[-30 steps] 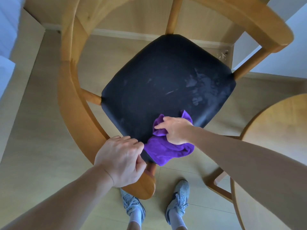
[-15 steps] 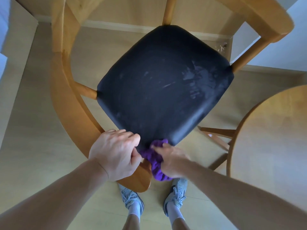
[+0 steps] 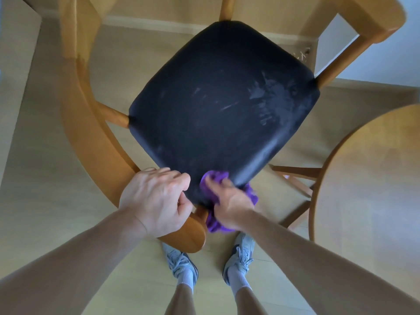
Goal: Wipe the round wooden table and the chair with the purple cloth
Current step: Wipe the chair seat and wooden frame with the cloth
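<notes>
Left hand (image 3: 156, 201): its grip is curled round the near end of the chair (image 3: 91, 142) arm rail, beside the seat corner, steadying the frame. Judgement: that hold should be kept firm while the wiping stroke runs, so the chair does not pivot on the floor.

Seat (image 3: 222, 105): dark padded cushion with pale smears and streaks across its middle and right part. Judgement: those marks have not been cleared; strokes need to reach up across the whole pad, overlapping, and not only along the near edge.

Right hand (image 3: 229, 203): its grip is closed on the bunched cloth (image 3: 214, 178), pressing it against the near corner of the seat, part on top and part hanging below the edge. The cloth is blurred, so its exact fold cannot be told. Judgement: spreading it flatter under the palm would cover more per pass; the wooden rails and spindles also appear to be awaiting attention.

Surface (image 3: 372, 178): round wooden top at the right, near the chair but apart from it; whether it has been wiped cannot be told.

Obstructions: the surface's leg struts (image 3: 295, 176) stand just right of the seat corner and limit elbow room there. The person's shoes (image 3: 241, 253) stand on the floor directly below the seat corner.
</notes>
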Demonstrator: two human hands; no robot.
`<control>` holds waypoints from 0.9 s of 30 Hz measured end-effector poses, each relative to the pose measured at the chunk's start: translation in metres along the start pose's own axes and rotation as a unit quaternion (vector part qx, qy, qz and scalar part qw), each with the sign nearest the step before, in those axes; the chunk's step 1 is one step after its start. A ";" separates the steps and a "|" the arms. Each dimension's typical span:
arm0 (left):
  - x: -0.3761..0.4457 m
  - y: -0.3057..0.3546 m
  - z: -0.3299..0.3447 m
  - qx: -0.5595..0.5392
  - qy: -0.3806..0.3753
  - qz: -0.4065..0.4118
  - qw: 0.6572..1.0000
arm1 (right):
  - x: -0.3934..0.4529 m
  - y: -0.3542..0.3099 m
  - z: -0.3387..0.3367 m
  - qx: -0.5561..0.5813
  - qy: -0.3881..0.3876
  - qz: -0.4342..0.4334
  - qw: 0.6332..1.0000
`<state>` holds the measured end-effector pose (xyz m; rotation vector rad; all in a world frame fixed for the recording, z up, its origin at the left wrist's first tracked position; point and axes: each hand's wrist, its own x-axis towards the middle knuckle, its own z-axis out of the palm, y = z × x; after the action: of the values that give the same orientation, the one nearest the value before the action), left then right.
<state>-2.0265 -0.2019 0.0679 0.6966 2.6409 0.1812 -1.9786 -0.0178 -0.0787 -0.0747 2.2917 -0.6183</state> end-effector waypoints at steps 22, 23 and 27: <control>-0.001 -0.011 0.011 -0.052 0.057 0.023 0.997 | 0.049 -0.017 -0.057 -0.101 -0.159 -0.153 0.970; 0.000 -0.012 0.011 -0.058 0.054 0.024 0.997 | 0.058 -0.013 -0.068 -0.034 -0.093 -0.134 0.986; 0.001 -0.012 0.010 -0.061 0.034 0.022 0.997 | 0.089 0.007 -0.103 0.206 0.223 0.045 0.952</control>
<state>-2.0285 -0.2115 0.0562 0.7207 2.6528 0.3827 -2.1117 0.0102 -0.0783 0.4067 2.5142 -1.1452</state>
